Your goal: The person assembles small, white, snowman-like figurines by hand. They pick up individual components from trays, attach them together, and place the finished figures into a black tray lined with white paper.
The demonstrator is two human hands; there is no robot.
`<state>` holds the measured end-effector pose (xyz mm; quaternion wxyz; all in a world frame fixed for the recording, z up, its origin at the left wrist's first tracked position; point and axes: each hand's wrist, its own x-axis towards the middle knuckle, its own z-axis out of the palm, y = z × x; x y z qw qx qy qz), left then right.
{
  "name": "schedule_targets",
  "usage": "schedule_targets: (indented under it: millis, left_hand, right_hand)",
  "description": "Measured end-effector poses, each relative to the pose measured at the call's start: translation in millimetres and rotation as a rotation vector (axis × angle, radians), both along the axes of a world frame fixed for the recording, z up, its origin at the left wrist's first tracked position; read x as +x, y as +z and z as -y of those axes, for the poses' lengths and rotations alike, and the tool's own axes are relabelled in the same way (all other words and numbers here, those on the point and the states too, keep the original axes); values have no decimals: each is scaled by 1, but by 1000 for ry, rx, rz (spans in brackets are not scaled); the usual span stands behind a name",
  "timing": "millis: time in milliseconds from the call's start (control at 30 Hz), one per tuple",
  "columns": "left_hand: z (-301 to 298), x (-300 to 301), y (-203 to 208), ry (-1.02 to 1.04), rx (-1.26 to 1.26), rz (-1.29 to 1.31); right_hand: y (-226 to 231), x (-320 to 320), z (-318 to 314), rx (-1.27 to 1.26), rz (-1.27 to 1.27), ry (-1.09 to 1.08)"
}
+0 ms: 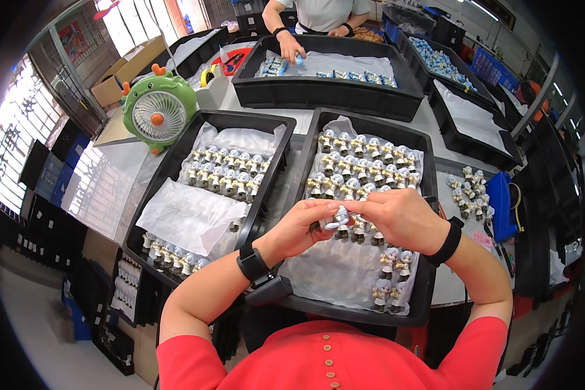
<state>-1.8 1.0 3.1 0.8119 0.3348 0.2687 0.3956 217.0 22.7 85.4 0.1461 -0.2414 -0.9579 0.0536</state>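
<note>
Over the right-hand black tray (424, 299), my left hand (299, 229) pinches a small figurine (340, 220) with pale grey-white hair. From the other side, the fingers of my right hand (403, 218) are closed on the same figurine, at its top. My fingers hide much of it. Beneath and beyond my hands, rows of similar white-and-gold figurines (363, 168) stand on white lining sheet. Several more figurines (391, 279) are grouped in the tray's near right corner, close to my right forearm.
A second black tray (131, 244) at left holds figurines, partly under a white sheet (185, 214). Loose figurines (468, 193) and a blue bin (498, 205) lie right. A green fan (157, 110) stands far left. Across the table, a co-worker's hand (291, 49) reaches into a large tray (331, 93).
</note>
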Motion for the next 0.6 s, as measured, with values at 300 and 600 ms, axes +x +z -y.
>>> schedule_targets:
  millis: [300,600]
  left_hand:
    - [-1,-1,-3,-32,19,8]
    - [1,-3,0,-58,35,12]
  right_hand:
    - [-3,2,-2,-16,-19,22]
    - [-5,0,0,-31,0,4]
